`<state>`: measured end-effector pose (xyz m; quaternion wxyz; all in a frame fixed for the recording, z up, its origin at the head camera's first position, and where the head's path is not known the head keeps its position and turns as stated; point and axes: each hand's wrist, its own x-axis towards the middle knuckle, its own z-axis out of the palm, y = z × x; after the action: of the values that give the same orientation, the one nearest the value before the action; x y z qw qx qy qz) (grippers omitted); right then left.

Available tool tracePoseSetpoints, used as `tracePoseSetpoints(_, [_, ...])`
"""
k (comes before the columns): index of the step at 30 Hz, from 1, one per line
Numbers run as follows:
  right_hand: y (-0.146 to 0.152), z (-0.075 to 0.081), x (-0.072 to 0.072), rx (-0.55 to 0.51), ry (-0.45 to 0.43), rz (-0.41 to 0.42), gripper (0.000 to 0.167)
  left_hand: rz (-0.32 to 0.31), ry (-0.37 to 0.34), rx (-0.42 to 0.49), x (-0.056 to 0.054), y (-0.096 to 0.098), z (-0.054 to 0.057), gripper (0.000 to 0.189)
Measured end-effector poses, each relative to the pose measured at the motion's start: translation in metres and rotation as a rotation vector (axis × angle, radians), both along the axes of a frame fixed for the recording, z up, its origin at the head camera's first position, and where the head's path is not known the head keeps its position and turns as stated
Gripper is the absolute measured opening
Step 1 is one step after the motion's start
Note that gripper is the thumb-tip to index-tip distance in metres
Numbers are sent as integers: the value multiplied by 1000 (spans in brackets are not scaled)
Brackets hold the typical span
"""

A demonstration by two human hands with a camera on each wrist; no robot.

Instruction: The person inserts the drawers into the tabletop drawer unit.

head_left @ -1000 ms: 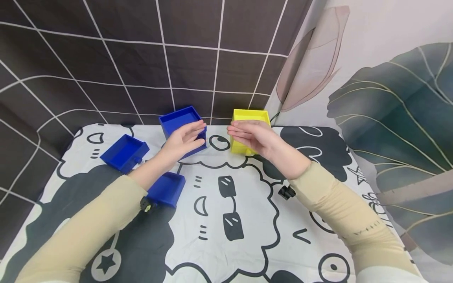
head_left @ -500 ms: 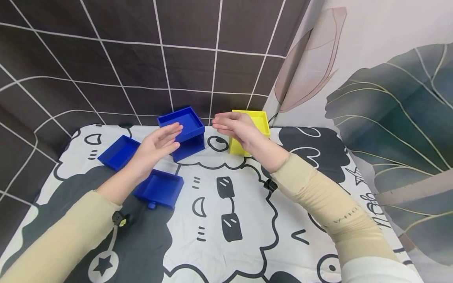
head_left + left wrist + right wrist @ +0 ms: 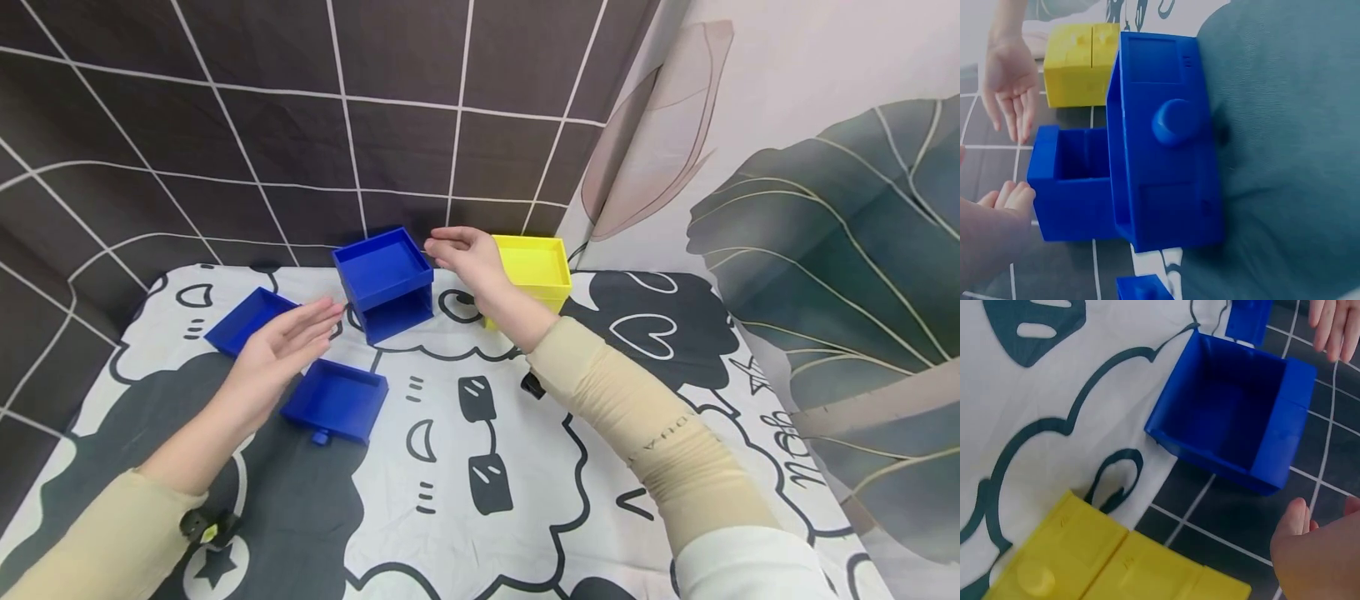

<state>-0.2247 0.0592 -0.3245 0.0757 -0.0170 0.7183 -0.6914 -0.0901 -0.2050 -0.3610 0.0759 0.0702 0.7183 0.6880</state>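
Nearest the person lay two beige sleeves (image 3: pixel 645 442), one on either side of the blue cabinet (image 3: pixel 390 279), with a small black device (image 3: pixel 206 527) by the left cuff. Beyond the left cuff, on the person's side of the blue cabinet and a little to its left, a blue drawer (image 3: pixel 333 404) sat upright on the patterned cloth (image 3: pixel 420 550), its round knob pointing away from the cabinet.

The left hand (image 3: pixel 270 358) was nearer and to the left of the blue cabinet, apart from it, with its fingers fairly straight and nothing in its grasp. Partly hidden behind that hand, a second blue drawer (image 3: pixel 243 321) stood to the left of the cabinet; whether the hand touched it could not be told.

The blue cabinet itself stood upright toward the back of the cloth, a shallow tray on top and its lower compartment gaping toward the person. Just to its right, the right hand (image 3: pixel 474 258) was held with fingers extended, gripping nothing. The yellow cabinet (image 3: pixel 536 267) was farther right of the blue one, its two knobbed fronts in place. Behind the blue cabinet hung a dark cloth with white grid lines (image 3: pixel 405 142).
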Motion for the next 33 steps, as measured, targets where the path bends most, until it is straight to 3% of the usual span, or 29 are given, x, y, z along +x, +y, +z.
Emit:
tracePoseSetpoints(7, [-14, -15, -8, 122, 131, -23, 34, 14, 11, 77, 27, -23, -14, 55])
tracePoseSetpoints(11, [-16, -24, -13, 173, 196, -17, 34, 22, 6, 166, 42, -33, -27, 49])
tracePoseSetpoints(17, [-17, -34, -20, 191, 228, -7, 35, 20, -52, 215, 65, -44, -49, 44])
tracePoseSetpoints(26, [-24, -46, -31, 161, 235, 49, 40, 88, -243, 190, 89, -48, -64, 39])
tracePoseSetpoints(33, [-23, -47, -38, 174, 244, 64, 41, 130, -422, 156, 95, -44, -73, 63])
